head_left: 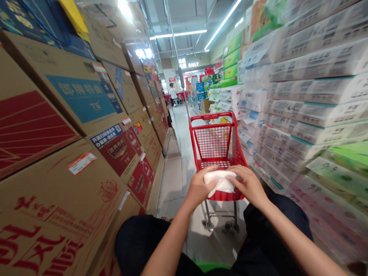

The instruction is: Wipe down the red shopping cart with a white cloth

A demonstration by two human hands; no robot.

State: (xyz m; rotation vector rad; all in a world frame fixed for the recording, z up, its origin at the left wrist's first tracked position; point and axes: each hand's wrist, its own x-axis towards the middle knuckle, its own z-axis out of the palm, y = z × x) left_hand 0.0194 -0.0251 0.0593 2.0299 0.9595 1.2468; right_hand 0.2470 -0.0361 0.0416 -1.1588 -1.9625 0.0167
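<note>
Wall of cardboard cartons (77, 161) to the left of the cart, some printed in red, some in blue, running far up the aisle past it. Opposite, to the cart's right, tall stacks of plastic-wrapped packs (299, 111), several marked with handwritten prices. Red shopping cart (212, 142), mesh-sided, on the aisle floor between the two. Wearer's dark-trousered knees (143, 234) on either side of the cart's near end. Both hands over that same end: left hand (199, 188) closed on the left part of a white cloth (220, 181), right hand (248, 181) closed on the right part, thumb laid across it. Cloth is bunched and folded, lying between the two grips, its middle exposed. Whether it touches the cart beneath: cannot tell. Smallest noted: orange-edged price label (82, 163) on a carton left of the cart.
</note>
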